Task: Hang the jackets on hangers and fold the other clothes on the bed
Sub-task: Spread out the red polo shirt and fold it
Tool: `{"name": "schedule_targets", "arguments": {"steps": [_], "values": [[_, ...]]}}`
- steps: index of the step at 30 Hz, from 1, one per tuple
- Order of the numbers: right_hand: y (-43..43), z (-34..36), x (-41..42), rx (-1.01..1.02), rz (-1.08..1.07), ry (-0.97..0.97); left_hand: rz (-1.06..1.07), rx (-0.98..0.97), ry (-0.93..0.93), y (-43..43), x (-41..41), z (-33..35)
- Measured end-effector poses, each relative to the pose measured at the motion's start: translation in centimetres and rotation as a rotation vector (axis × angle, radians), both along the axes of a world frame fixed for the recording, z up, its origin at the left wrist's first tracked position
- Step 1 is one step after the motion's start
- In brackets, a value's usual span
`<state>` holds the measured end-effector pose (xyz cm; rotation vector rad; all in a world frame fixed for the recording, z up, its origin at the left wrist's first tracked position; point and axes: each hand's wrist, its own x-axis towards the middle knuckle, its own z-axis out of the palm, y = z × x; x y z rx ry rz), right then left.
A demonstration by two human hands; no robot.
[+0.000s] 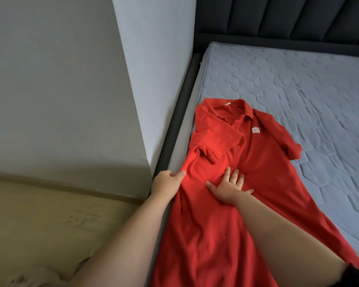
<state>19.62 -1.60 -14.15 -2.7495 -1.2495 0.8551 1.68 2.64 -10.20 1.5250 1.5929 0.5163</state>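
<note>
A red polo shirt (257, 162) with a small white chest label lies front up along the left edge of the bed, collar toward the headboard. Its left sleeve is folded in over the chest; the right sleeve lies spread out on the mattress. My left hand (168, 182) grips the shirt's left edge at the side of the mattress, fingers curled round the cloth. Flat on the middle of the shirt, my right hand (229, 188) presses down with its fingers spread.
The blue-grey quilted mattress (298, 83) stretches away to the right and back. A dark padded headboard (278, 19) stands at the far end, and a dark bed frame rail (178, 112) runs along the left. A grey wall (71, 79) and beige floor (50, 220) lie left of the bed.
</note>
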Motion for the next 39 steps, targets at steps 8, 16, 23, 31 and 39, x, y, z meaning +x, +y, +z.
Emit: {"name": "schedule_targets", "arguments": {"steps": [8, 16, 23, 31, 39], "values": [[-3.1, 1.5, 0.3, 0.325, -0.056, 0.121, -0.267, -0.197, -0.013, -3.6, -3.0, 0.8], [-8.8, 1.9, -1.9, 0.465, -0.03, 0.152, 0.306, -0.446, -0.315, -7.7, -5.1, 0.4], [-10.0, 1.7, -2.5, 0.229, 0.05, 0.011, -0.026, -0.228, 0.016, -10.0, -6.8, 1.0], [-13.1, 0.7, -3.9, 0.298, 0.139, -0.164, -0.358, -0.387, 0.493, -10.2, -8.4, 3.0], [-14.3, 0.9, -5.2, 0.527, 0.124, -0.3, -0.201, 0.371, 0.277, -8.8, -4.7, 4.3]]}}
